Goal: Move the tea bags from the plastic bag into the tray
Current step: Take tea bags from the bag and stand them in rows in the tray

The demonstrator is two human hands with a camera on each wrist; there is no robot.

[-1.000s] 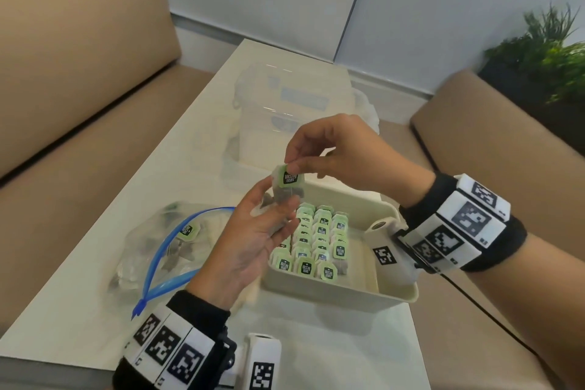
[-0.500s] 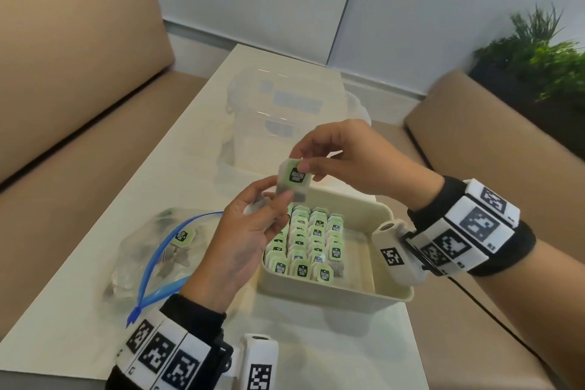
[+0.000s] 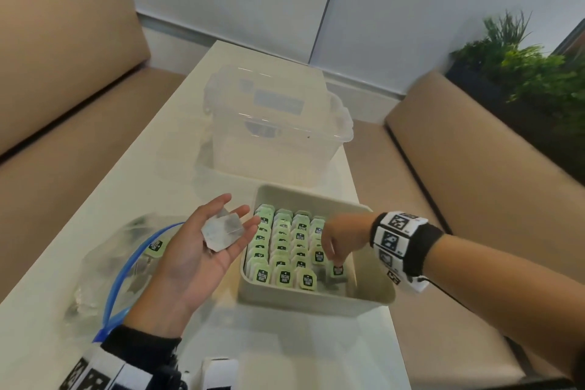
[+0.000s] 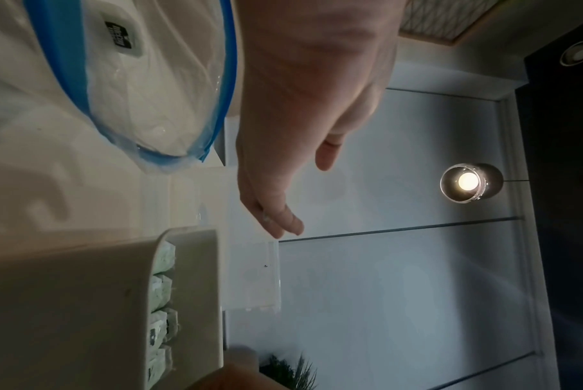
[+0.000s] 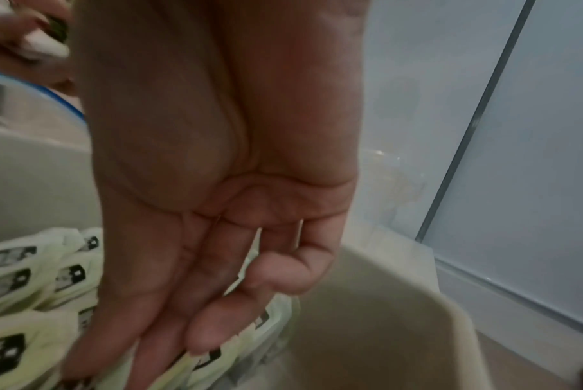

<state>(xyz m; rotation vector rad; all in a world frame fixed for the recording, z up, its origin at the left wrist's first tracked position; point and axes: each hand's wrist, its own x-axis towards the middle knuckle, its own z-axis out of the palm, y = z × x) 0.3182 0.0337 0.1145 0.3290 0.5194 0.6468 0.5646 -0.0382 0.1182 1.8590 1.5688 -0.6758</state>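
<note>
My left hand (image 3: pixel 232 220) is palm up beside the tray's left wall, fingers straight, with a small pile of pale tea bags (image 3: pixel 223 231) lying on it. My right hand (image 3: pixel 335 258) reaches down into the beige tray (image 3: pixel 313 302) and pinches one green-tagged tea bag (image 3: pixel 337 270) at the near end of the rightmost row. Several rows of upright tea bags (image 3: pixel 281 250) fill the tray's left part. The plastic bag (image 3: pixel 104 266) with a blue zip lies open at the left, a tea bag (image 3: pixel 155 245) inside. In the right wrist view my fingers (image 5: pixel 213 329) point down among the bags.
A clear plastic box (image 3: pixel 275 123) stands on the white table (image 3: pixel 152 142) just behind the tray. Tan benches (image 3: pixel 474 168) run along both sides. A plant (image 3: pixel 522 73) is at the far right. The tray's right strip (image 3: pixel 367 275) holds no bags.
My right hand has come down from above the left palm into the tray with one tea bag. My left hand has opened flat, palm up, and dropped a little to the left.
</note>
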